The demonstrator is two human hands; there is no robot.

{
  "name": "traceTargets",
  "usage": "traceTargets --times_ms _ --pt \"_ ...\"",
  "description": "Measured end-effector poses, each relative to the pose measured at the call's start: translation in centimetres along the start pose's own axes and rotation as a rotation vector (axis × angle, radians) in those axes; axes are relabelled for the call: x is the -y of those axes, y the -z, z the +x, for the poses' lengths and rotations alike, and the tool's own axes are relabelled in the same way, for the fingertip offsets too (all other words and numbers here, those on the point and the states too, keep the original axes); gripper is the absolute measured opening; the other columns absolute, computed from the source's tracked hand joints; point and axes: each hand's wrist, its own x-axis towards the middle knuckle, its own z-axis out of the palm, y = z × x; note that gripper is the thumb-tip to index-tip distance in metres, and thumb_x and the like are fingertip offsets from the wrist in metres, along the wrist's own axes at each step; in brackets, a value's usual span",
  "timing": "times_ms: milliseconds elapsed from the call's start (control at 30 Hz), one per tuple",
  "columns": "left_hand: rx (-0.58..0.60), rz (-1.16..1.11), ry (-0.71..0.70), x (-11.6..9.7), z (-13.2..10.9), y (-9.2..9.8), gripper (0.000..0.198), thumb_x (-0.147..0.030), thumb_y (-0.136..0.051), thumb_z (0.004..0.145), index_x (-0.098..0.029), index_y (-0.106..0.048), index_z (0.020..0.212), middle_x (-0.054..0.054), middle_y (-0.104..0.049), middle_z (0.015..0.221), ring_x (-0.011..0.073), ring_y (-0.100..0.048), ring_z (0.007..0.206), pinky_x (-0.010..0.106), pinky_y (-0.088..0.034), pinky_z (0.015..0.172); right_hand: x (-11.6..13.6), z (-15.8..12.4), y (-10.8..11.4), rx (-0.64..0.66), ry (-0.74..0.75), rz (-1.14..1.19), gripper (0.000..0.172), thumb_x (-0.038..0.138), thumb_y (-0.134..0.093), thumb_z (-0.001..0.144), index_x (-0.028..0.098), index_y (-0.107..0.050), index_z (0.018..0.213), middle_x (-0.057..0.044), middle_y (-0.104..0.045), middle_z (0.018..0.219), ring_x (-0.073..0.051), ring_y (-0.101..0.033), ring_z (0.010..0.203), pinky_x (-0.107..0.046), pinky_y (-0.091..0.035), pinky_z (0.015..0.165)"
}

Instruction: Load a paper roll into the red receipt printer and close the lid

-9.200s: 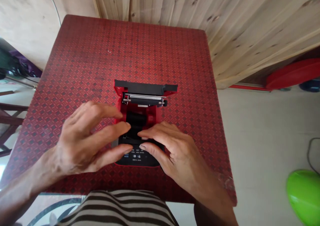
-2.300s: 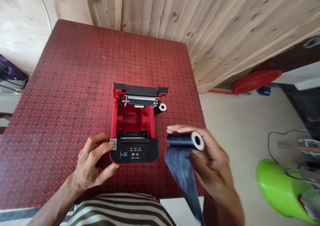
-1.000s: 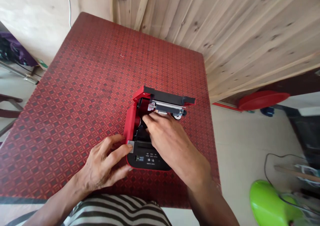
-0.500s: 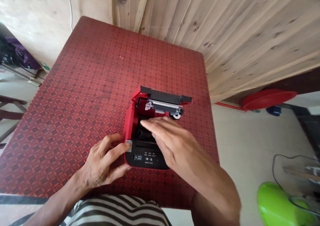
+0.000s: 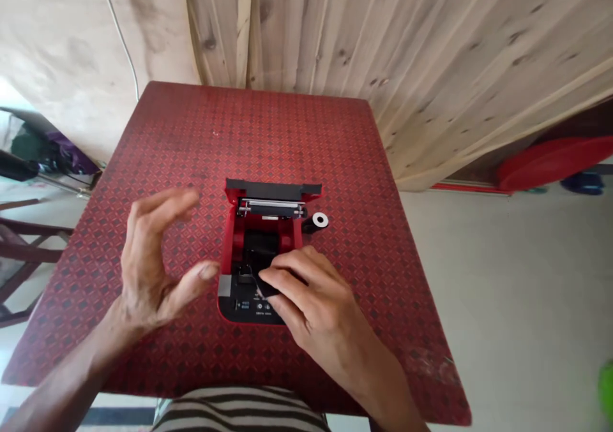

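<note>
A small red and black printer [image 5: 228, 244] stands on the table with its lid [image 5: 272, 189] swung up. Inside its bay lies a black roll [image 5: 261, 242]. My right hand [image 5: 316, 295] pinches a black strip [image 5: 266, 288] over the front panel, which has small round buttons and printed markings. The strip seems to come off the roll; my fingers hide part of it. Off to the printer's left, my left hand [image 5: 153, 263] is raised with thumb and fingers spread, touching nothing.
Another black roll with a white end [image 5: 320, 220] rests on the table just right of the printer. The patterned red table [image 5: 182, 138] backs onto a wooden plank wall [image 5: 330, 36]. Dark wooden chair parts [image 5: 29, 253] are at the left.
My left hand has let go of the printer's left front corner and risen leftward. My right hand has come out of the bay and now pinches the black strip. The view has shifted.
</note>
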Motion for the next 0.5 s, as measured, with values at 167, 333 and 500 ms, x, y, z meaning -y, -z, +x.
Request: traceTargets --times_ms 167,333,500 --pt "0.183 -0.112 -0.096 -0.2 5.0 -2.1 0.073 -0.063 -0.049 0.105 -0.020 -0.035 0.162 0.014 -0.059 0.148 0.0296 -0.059 0.134 0.052 -0.052 0.114 0.7 -1.0 0.3 0.015 -0.016 -0.063 0.015 0.015 -0.064 0.101 0.018 -0.070 0.115 -0.006 -0.074 0.106 -0.023 -0.063 0.096 -0.040 -0.051 0.088" --pt "0.231 -0.144 -0.090 -0.7 4.9 -2.5 0.061 -0.061 -0.043 0.107 -0.020 -0.052 0.151 0.013 -0.068 0.134 0.0262 -0.066 0.121 0.045 -0.055 0.106 0.6 -1.2 -0.2 -0.149 0.069 -0.136 0.026 0.003 -0.050 0.103 0.015 -0.071 0.114 -0.005 -0.076 0.096 -0.020 -0.065 0.088 -0.037 -0.049 0.084" --pt "0.261 -0.095 -0.168 -1.3 2.7 -1.9 0.065 -0.067 -0.040 0.106 -0.020 -0.055 0.148 0.014 -0.067 0.134 0.0290 -0.066 0.123 0.046 -0.057 0.104 0.6 -1.2 -1.0 -0.286 0.128 -0.241 0.026 0.009 -0.050 0.106 0.014 -0.075 0.106 -0.006 -0.075 0.090 -0.020 -0.062 0.081 -0.037 -0.048 0.074"
